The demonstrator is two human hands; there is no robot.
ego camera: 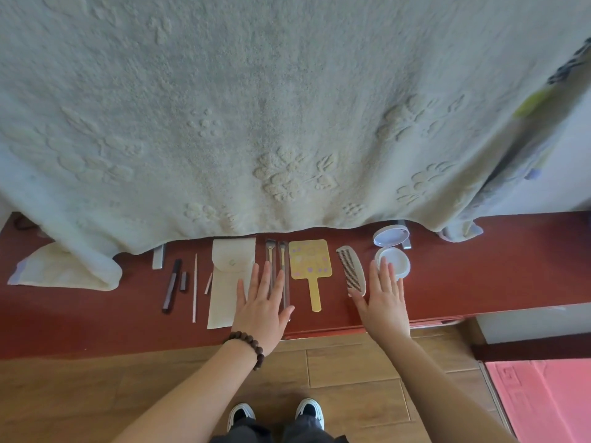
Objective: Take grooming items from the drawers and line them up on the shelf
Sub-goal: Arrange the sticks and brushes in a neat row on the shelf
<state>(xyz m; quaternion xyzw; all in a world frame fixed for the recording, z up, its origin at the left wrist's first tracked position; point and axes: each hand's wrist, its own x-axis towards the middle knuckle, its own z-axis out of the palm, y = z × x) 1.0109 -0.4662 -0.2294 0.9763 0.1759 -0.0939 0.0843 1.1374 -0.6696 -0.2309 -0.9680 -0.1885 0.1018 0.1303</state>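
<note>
Grooming items lie in a row on the red shelf (479, 270). From the left: a dark mascara tube (171, 286), a thin stick (194, 287), a cream pouch (227, 276), two makeup brushes (277, 263), a yellow hand mirror (310, 266), a cream comb (351, 270) and an open white compact (392, 251). My left hand (262, 308) lies flat, fingers spread, over the pouch's right edge and the brush handles. My right hand (382, 298) lies flat between the comb and the compact, its fingertips over the compact's lower half. Neither hand holds anything.
A large pale green towel (271, 123) hangs over the back of the shelf, its folded end (64, 270) resting at the left. Wooden floor (351, 362) and my shoes (275, 414) are below. A pink mat (550, 401) lies at lower right.
</note>
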